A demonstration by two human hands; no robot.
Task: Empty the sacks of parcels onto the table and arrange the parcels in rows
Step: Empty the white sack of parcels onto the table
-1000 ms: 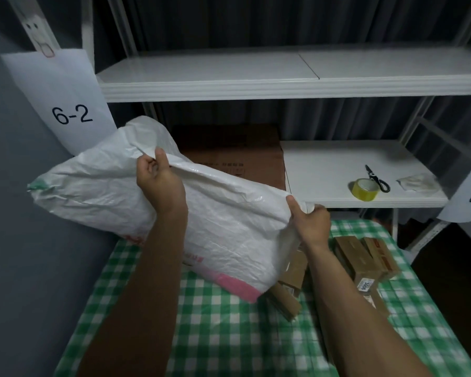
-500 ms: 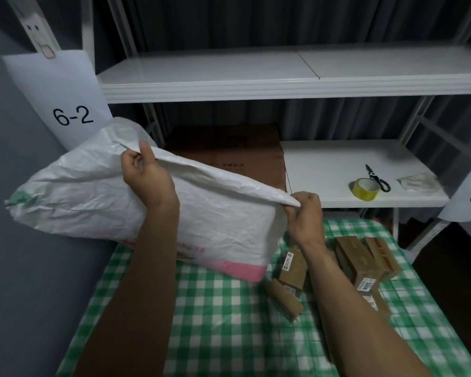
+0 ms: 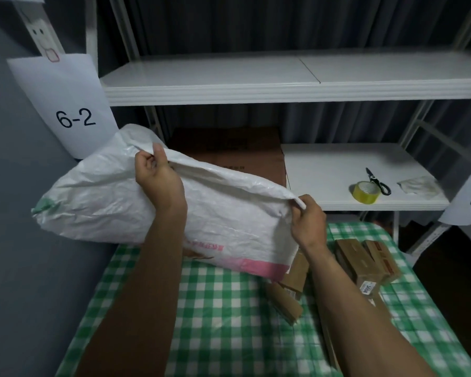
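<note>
A white woven sack (image 3: 229, 221) with a pink band and a green corner hangs above the green checked table (image 3: 229, 317), stretched from upper left to lower right. My left hand (image 3: 158, 178) grips its upper edge near the middle. My right hand (image 3: 307, 219) pinches the same edge at the right corner. Several brown cardboard parcels lie on the table: a small heap (image 3: 291, 289) just under the sack's pink end and a group (image 3: 365, 262) farther right, one with a white label. What the sack holds is hidden.
A white shelf unit stands behind the table; its lower shelf (image 3: 337, 170) carries a yellow tape roll (image 3: 366, 192), scissors (image 3: 378, 182) and a crumpled bag. A large brown carton (image 3: 229, 153) sits behind the sack. Paper signs reading 6-2 (image 3: 74, 104) hang at left and right.
The sack has shifted left and back right and its right end has dropped lower. My right hand slid down along the edge to the corner; more of the parcels show beneath.
</note>
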